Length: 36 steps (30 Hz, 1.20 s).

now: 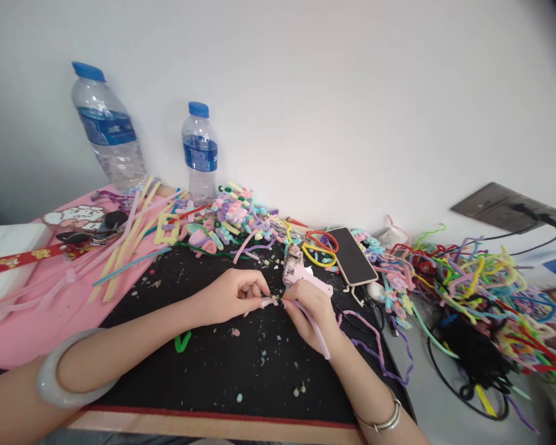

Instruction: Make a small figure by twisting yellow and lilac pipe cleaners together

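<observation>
Above the middle of a black mat (204,377), my left hand (241,295) and my right hand (308,309) meet fingertip to fingertip. Both are closed in a pinch on a small pale pink piece (269,301) between them; its exact shape is too small to tell. A light purple fuzzy stem (315,330) runs out from under the fingers of my right hand along its palm side. Just behind my right hand lies a pink tool (306,276), partly covered by it. A green bent stem piece (182,342) lies near my left forearm.
Two water bottles (106,123) (200,151) stand by the wall. Heaps of colored fuzzy stems (234,213) line the mat's back, with more at the right (482,278). Scissors (322,247) and a phone (353,256) lie behind my right hand. Pink sheet (9,340) at left.
</observation>
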Tool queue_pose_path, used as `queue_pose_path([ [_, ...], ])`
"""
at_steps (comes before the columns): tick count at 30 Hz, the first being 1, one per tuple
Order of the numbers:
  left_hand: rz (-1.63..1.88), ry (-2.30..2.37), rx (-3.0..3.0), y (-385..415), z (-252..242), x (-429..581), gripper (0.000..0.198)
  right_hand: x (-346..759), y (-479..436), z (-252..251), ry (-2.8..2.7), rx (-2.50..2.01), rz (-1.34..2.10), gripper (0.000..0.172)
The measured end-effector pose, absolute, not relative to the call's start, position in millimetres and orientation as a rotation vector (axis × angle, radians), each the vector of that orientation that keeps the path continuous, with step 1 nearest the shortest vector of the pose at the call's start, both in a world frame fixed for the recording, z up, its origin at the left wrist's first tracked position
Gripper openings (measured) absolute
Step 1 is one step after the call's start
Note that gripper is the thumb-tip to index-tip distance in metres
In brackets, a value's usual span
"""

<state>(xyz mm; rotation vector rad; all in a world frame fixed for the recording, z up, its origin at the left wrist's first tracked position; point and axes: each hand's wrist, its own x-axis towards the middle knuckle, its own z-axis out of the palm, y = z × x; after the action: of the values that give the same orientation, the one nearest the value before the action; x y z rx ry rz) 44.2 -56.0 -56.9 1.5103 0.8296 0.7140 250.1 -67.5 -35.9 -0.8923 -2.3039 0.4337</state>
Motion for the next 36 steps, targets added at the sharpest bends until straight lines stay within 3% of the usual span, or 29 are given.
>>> queue_pose_path([
  [36, 0.608, 0.864, 1.553, -58.6, -52.6, 45.2, 0.017, 253.3, -60.6, -40.6, -2.219, -1.06, 0.497, 0.015],
])
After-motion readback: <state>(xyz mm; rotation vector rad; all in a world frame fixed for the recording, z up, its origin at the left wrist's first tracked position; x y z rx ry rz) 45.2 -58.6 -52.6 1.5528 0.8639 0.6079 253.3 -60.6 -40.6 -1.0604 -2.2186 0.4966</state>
